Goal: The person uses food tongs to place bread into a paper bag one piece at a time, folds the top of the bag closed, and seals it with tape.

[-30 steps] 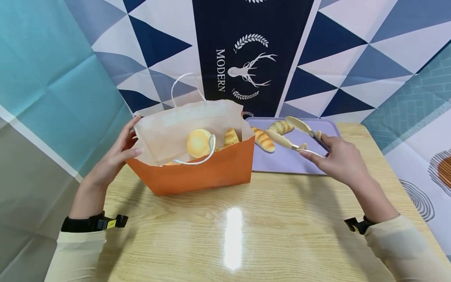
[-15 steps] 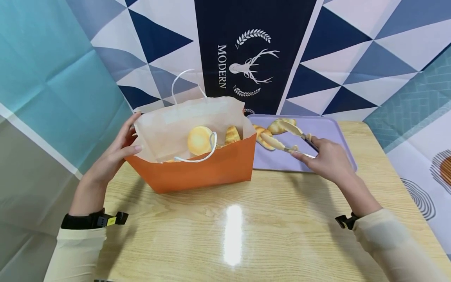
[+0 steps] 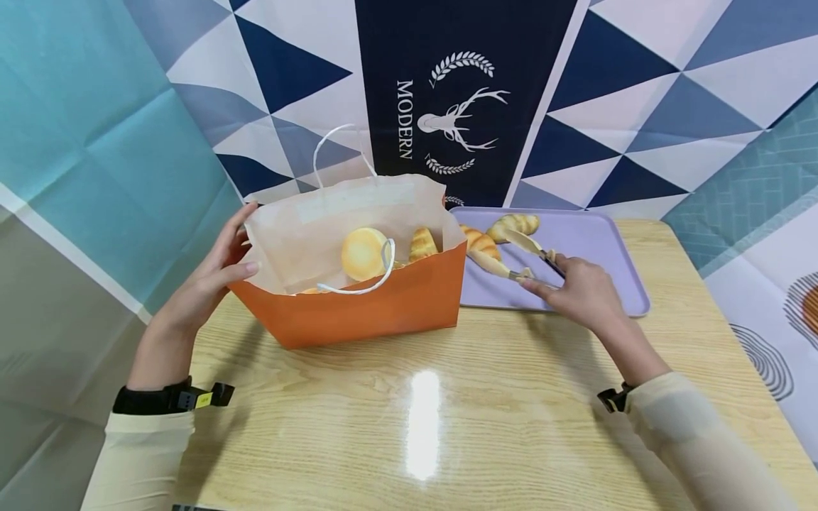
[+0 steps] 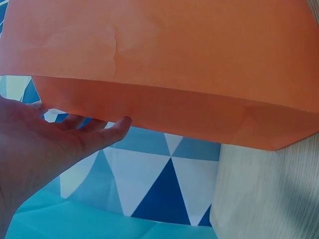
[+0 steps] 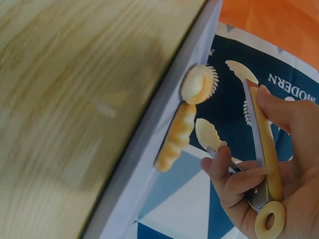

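Right grip, clamped on cream-tipped metal tongs, should straddle striped golden oval bread ahead-left squarely; left grip holds orange paper bag

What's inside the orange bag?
The orange bag holds a round bun near the middle and a striped pastry toward its right end; a golden edge shows over the front wall, unidentifiable. That wall hides the bottom and anything lying low.

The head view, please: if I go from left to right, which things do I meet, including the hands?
Left hand → round bun inside the orange paper bag → smaller piece of bread, also inside → striped roll on the lavender tray → paler roll → right hand.
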Demonstrator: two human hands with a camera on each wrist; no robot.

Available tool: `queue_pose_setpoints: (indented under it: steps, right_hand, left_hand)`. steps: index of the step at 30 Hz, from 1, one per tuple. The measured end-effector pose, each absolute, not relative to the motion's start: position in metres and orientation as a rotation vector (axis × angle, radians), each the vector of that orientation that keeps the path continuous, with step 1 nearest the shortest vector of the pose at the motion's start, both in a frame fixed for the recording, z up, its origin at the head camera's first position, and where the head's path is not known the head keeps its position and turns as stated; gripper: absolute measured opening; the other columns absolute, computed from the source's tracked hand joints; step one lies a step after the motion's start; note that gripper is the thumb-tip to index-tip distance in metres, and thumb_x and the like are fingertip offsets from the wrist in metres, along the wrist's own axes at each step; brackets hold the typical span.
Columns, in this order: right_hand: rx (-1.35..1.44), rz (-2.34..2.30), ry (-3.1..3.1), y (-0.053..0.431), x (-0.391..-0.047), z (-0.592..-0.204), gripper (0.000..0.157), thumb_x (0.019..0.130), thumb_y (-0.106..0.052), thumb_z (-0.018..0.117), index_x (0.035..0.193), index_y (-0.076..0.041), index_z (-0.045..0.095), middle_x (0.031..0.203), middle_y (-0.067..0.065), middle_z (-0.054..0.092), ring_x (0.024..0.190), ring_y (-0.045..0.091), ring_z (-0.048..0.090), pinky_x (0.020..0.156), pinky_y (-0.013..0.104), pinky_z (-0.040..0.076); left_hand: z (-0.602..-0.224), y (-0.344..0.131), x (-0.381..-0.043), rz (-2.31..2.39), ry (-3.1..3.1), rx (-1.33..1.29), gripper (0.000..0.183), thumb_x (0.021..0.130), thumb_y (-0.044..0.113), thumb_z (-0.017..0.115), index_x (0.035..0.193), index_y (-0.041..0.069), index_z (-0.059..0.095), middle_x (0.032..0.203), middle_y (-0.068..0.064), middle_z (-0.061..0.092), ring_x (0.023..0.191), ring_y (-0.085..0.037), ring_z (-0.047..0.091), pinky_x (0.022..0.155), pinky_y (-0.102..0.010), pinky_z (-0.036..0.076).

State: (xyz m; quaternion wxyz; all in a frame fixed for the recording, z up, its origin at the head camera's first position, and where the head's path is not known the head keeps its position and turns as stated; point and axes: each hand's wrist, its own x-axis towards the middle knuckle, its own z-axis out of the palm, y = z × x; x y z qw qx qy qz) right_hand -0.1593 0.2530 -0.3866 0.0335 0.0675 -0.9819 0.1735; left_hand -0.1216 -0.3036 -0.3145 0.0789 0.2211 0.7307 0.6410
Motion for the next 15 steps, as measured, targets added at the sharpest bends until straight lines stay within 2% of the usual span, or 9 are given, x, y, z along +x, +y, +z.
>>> queue_pose_setpoints:
  steps: [6,15]
  right_hand:
    - [0.237,0.494,-3.026,0.248,-0.164,-0.396,0.092,0.08,-0.068,0.065,0.129,0.009,0.057,0.105,0.035,0.065,0.088,0.049,0.06,0.067,0.063,0.045]
    - [0.245,0.464,-3.03,0.24,-0.169,-0.406,0.084,0.081,-0.062,0.068,0.126,0.008,0.06,0.105,0.034,0.066,0.088,0.05,0.06,0.067,0.064,0.046]
  left_hand:
    - [-0.314,-0.303,-0.122,1.92,2.189,0.66,0.073,0.098,0.006,0.04,0.16,0.028,0.007,0.155,-0.018,0.017,0.134,-0.04,0.023,0.098,-0.037,0.036]
    - [-0.314,-0.304,-0.122,1.903,2.206,0.641,0.074,0.098,0.007,0.041,0.159,0.029,0.007,0.155,-0.016,0.018,0.134,-0.038,0.023,0.1,-0.047,0.031]
